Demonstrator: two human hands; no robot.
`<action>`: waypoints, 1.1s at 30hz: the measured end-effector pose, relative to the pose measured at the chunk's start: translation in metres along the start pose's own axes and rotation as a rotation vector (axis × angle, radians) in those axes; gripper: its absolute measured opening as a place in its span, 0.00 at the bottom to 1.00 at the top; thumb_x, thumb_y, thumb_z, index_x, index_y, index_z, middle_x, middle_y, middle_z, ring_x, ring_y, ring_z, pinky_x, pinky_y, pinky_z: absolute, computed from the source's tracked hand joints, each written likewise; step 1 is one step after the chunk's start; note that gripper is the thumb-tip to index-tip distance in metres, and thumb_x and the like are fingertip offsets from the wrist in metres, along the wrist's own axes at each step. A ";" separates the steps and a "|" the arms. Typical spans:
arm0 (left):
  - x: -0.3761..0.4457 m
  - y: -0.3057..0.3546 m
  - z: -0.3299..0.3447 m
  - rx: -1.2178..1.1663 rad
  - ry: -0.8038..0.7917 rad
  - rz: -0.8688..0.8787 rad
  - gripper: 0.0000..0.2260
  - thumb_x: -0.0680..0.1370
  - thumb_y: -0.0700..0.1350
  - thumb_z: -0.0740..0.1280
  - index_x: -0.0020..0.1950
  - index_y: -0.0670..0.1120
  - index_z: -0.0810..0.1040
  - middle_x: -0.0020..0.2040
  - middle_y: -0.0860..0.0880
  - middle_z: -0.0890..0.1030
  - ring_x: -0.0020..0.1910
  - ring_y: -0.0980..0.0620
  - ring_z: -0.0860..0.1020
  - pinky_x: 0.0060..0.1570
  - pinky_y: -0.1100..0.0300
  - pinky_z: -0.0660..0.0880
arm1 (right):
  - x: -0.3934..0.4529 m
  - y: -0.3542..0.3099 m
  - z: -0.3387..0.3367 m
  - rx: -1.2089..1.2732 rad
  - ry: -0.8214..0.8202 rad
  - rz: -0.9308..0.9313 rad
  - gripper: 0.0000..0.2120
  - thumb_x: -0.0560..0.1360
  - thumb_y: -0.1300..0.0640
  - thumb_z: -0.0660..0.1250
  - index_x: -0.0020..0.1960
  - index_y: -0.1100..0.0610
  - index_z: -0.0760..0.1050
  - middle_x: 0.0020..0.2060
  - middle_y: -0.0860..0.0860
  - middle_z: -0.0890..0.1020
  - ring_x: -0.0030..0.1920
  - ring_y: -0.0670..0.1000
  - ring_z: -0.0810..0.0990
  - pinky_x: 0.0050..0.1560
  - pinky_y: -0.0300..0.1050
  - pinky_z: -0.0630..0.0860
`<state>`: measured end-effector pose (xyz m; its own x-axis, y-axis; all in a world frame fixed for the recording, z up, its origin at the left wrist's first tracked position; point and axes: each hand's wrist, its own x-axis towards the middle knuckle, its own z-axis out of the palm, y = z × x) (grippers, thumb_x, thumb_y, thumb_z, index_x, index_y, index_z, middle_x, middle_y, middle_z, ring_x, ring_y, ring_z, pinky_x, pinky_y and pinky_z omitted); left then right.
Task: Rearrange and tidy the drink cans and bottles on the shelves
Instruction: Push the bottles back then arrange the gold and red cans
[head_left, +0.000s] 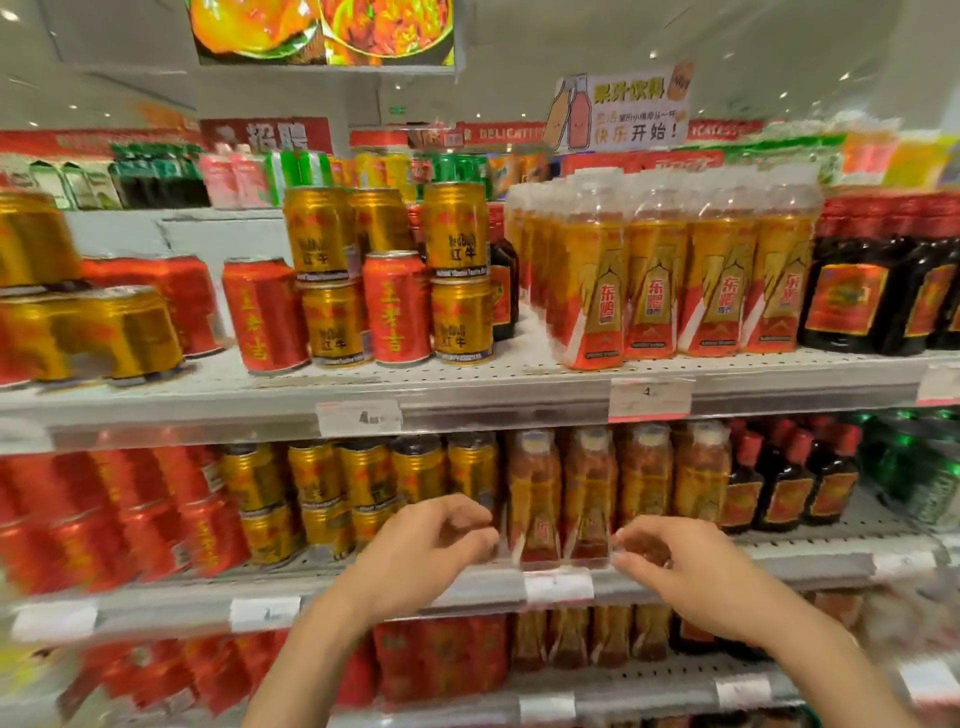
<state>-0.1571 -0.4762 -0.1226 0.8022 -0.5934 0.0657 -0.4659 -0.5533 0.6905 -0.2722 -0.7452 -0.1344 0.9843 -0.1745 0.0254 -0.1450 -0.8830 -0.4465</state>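
Both my hands reach toward the middle shelf (810, 558), in front of a row of orange-and-gold plastic bottles (589, 499). My left hand (436, 540) hovers at the left end of that row, beside gold cans (363, 478), fingers curled and apart, holding nothing. My right hand (675, 561) is at the right side of the two front bottles, fingers loosely bent, empty. On the top shelf (519, 387) stand stacked gold cans (457, 270), red cans (397, 306) mixed among them, and the same orange bottles (654, 280).
Dark brown bottles with red labels (841, 306) fill the right of the top shelf, and smaller ones (789, 488) the middle shelf. Green bottles (930, 478) stand far right. Red cans (130, 514) crowd the left. A lower shelf (623, 675) holds more drinks.
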 end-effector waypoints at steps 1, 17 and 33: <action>-0.004 -0.006 -0.011 0.008 0.005 0.025 0.11 0.81 0.57 0.67 0.61 0.56 0.81 0.52 0.63 0.83 0.51 0.67 0.80 0.55 0.69 0.77 | 0.000 -0.014 0.004 0.014 0.015 0.000 0.08 0.78 0.40 0.65 0.56 0.39 0.77 0.50 0.35 0.81 0.51 0.37 0.79 0.55 0.39 0.78; -0.019 -0.025 -0.122 0.036 0.233 0.152 0.11 0.80 0.57 0.68 0.62 0.61 0.78 0.51 0.61 0.83 0.49 0.66 0.80 0.47 0.73 0.73 | 0.047 -0.150 -0.024 0.061 0.327 -0.298 0.08 0.80 0.45 0.65 0.56 0.42 0.80 0.49 0.36 0.82 0.51 0.36 0.78 0.49 0.29 0.72; 0.027 -0.028 -0.201 0.146 0.832 0.256 0.13 0.79 0.47 0.72 0.63 0.51 0.76 0.53 0.54 0.76 0.43 0.63 0.78 0.42 0.71 0.73 | 0.122 -0.205 -0.053 -0.035 0.561 -0.496 0.08 0.79 0.51 0.68 0.56 0.48 0.80 0.47 0.43 0.81 0.42 0.41 0.78 0.45 0.42 0.80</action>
<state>-0.0473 -0.3595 0.0048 0.6522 -0.1227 0.7481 -0.6659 -0.5644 0.4880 -0.1275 -0.6091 0.0075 0.7374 0.0593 0.6729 0.2899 -0.9275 -0.2360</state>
